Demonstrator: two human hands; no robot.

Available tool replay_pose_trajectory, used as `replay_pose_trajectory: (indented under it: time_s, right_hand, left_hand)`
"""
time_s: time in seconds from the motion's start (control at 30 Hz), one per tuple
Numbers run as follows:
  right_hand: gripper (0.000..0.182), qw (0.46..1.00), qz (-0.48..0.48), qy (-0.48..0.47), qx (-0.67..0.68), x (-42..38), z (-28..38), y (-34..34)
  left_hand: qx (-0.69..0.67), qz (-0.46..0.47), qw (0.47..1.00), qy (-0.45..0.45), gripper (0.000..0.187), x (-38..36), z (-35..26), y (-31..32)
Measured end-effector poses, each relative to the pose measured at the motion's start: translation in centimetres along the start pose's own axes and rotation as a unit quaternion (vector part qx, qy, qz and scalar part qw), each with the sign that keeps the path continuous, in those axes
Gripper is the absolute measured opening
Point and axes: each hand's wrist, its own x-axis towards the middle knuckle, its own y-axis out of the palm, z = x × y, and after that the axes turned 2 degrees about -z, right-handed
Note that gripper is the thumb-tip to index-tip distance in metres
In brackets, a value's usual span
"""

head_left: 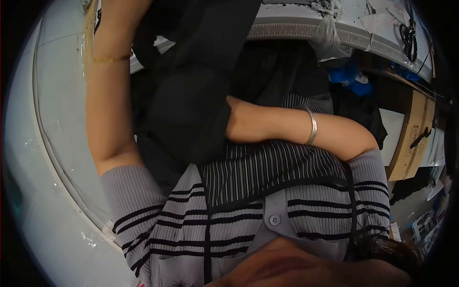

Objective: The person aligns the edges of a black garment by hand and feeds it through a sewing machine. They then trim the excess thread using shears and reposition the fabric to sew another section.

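Observation:
A large piece of dark cloth [191, 91] hangs down the middle of the head view, from the top edge to my lap. My right hand [246, 120] is at its right edge, closed on the cloth with the fingers hidden behind it. A silver bangle [313, 126] is round that wrist. My left hand [125, 14] reaches up at the top left, beside the upper part of the cloth. Its fingers lie beyond the frame, so its grip does not show. A thin gold bracelet [111, 60] circles the left wrist.
A table edge with a ruler strip [296, 31] runs along the top. From it hangs a clear plastic bag [332, 40]. Black scissors [409, 40] lie at the top right. Cardboard [412, 134] and a blue bag [351, 79] are at the right. A pale surface [57, 143] fills the left.

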Motion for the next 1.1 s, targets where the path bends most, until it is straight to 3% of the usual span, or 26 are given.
replay_pose_trajectory:
  time_s: [0.03,0.07,0.1,0.13,0.17,0.2,0.27,0.33,0.37,0.43,0.5,0.6,0.63,0.7,0.77,1.0,1.07,1.1]
  right_hand:
    - [0.044,0.939,-0.057,0.230,0.248,-0.2,0.0,-0.3]
    - [0.041,0.766,-0.106,0.432,0.464,-0.3,0.0,-0.8]
    - [0.032,0.732,-0.143,0.455,0.487,0.2,0.6,-2.0]
    - [0.032,0.729,-0.144,0.458,0.487,-0.1,0.8,-1.8]
    - [0.026,0.796,-0.099,0.451,0.391,-0.5,0.6,-1.7]
    - [0.020,0.850,-0.051,0.436,0.290,-0.9,0.3,-1.5]
    - [0.014,0.835,-0.061,0.448,0.315,-1.2,-0.3,-1.0]
    - [0.020,0.870,-0.071,0.444,0.203,-1.9,-0.4,-1.6]
    - [0.027,0.877,-0.033,0.439,0.194,-2.3,-0.4,-2.4]
    - [0.026,0.877,-0.031,0.438,0.197,-4.1,-0.7,-2.1]
    - [0.027,0.874,-0.031,0.441,0.200,-4.7,-0.4,-2.7]
    - [0.040,0.780,-0.194,0.568,0.175,-5.1,-0.2,-3.6]
    - [0.047,0.751,-0.272,0.583,0.148,-5.5,-1.0,-3.1]
    - [0.049,0.756,-0.301,0.568,0.122,-5.5,-2.0,-3.4]
    - [0.046,0.714,-0.368,0.569,0.179,-4.7,-2.7,-3.4]
    - [0.041,0.648,-0.404,0.494,0.415,-4.7,-2.6,-4.3]
    - [0.040,0.562,-0.419,0.526,0.482,-4.4,-1.9,-5.1]
    - [0.040,0.562,-0.420,0.526,0.481,-4.3,-1.8,-4.9]
  left_hand:
    - [-0.015,0.013,1.000,-0.002,0.030,-1.2,-0.3,0.5]
    - [-0.030,0.024,0.999,-0.003,0.032,-2.4,-0.5,1.2]
    - [-0.046,0.039,0.998,-0.006,0.033,-3.8,-0.9,2.1]
    - [-0.062,0.055,0.996,-0.009,0.034,-5.2,-1.3,3.1]
    - [-0.023,0.067,0.997,0.023,0.045,-7.4,-2.2,4.9]
    - [0.066,0.030,0.993,0.088,0.036,-9.1,-2.2,6.2]
    - [0.074,0.011,0.995,0.067,0.032,-10.5,-0.8,6.2]
    - [0.059,-0.023,0.998,0.024,0.015,-11.5,0.2,5.4]
    - [0.060,-0.022,0.998,0.024,0.015,-11.9,0.3,5.0]
    - [-0.147,-0.017,0.970,-0.192,0.011,-12.5,0.3,4.6]
    - [-0.207,-0.054,0.955,-0.208,0.013,-12.5,0.5,5.7]
    - [-0.265,-0.095,0.939,-0.198,0.016,-12.5,1.2,6.2]
    - [-0.262,-0.101,0.944,-0.176,0.018,-12.6,1.5,6.1]
    - [-0.264,-0.110,0.942,-0.177,0.017,-12.8,1.8,6.1]
    - [-0.263,-0.120,0.941,-0.177,0.017,-12.7,1.8,5.8]
    - [-0.222,-0.180,0.947,-0.146,0.016,-11.7,1.1,4.5]
    - [-0.214,-0.196,0.947,-0.136,0.016,-11.5,1.4,4.2]
    - [-0.208,-0.193,0.951,-0.126,0.015,-11.6,1.6,3.9]
